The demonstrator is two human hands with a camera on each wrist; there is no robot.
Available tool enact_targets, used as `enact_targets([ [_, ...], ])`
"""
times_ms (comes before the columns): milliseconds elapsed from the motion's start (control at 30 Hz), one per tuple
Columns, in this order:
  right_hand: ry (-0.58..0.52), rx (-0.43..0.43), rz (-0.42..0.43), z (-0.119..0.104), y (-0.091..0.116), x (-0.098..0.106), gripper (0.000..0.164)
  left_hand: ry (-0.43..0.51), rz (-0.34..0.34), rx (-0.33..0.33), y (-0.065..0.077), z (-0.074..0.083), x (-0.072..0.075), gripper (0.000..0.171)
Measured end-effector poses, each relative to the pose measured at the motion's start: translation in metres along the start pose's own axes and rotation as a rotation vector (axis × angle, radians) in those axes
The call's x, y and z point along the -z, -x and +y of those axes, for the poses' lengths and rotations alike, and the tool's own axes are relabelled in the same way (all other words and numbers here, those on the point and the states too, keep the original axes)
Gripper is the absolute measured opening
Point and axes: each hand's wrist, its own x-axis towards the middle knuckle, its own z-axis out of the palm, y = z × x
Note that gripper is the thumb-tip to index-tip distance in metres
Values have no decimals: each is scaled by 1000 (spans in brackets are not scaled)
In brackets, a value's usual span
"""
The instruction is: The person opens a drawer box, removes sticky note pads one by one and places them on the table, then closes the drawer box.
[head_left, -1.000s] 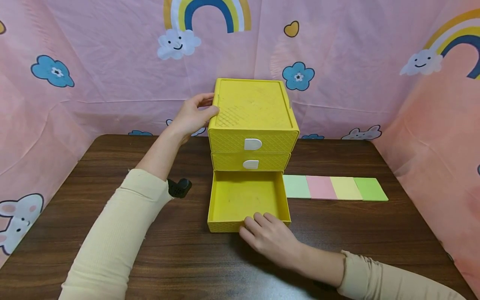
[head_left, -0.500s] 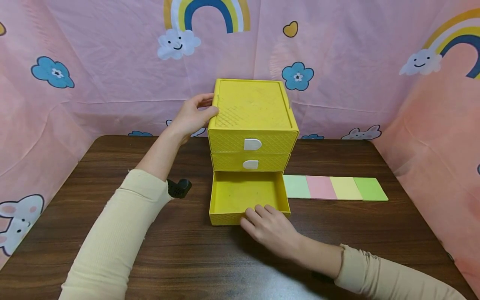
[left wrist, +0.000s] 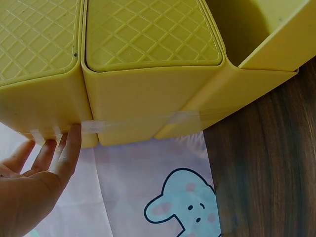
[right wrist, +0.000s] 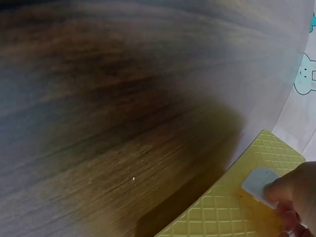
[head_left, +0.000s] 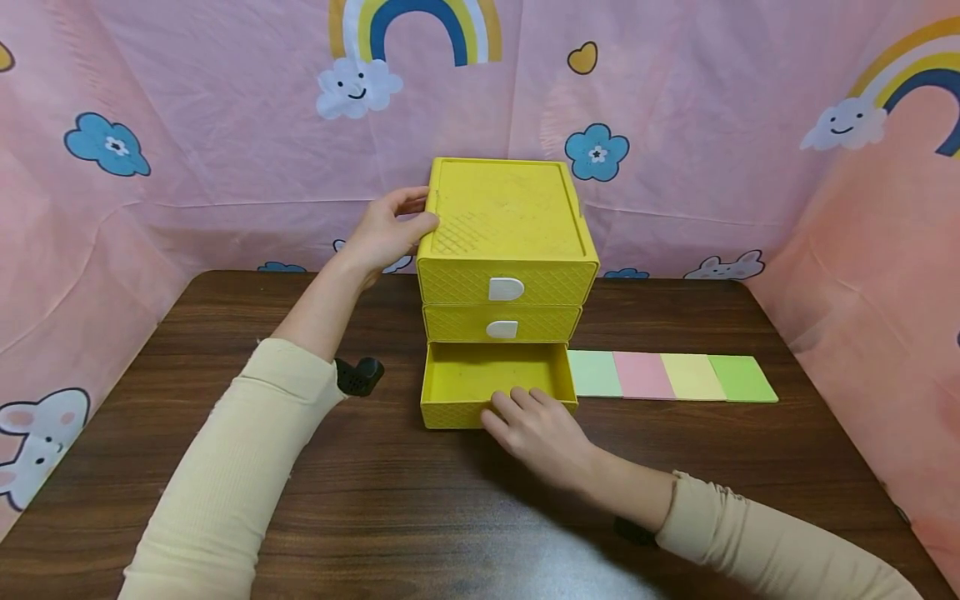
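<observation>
A yellow drawer unit [head_left: 510,208] stands on the table with its two upper drawers closed. Its bottom drawer [head_left: 453,415] is pulled partly out, and the part of its inside that shows is bare. My left hand [head_left: 386,233] rests against the unit's upper left side, thumb at the top edge. In the left wrist view its extended fingers [left wrist: 71,153] touch the yellow side wall. My right hand [head_left: 543,437] is at the bottom drawer's front. The right wrist view shows the thumb [right wrist: 279,190] on the white handle [right wrist: 259,180], with the other fingers curled beside it.
A strip of coloured sheets [head_left: 643,375], green, pink, yellow and bright green, lies on the brown wooden table [head_left: 360,500] to the right of the drawer unit. A pink patterned cloth [head_left: 247,133] hangs behind and along both sides.
The bottom drawer has slid inward, toward the unit, and my right hand has moved forward with it. My left hand has stayed in place on the unit's side.
</observation>
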Motion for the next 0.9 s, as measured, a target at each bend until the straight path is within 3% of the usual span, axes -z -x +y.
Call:
enact_targets([
  [900,25,-140,-5,16,-9,-21,33,23,-8,-16,3,1,0,55],
])
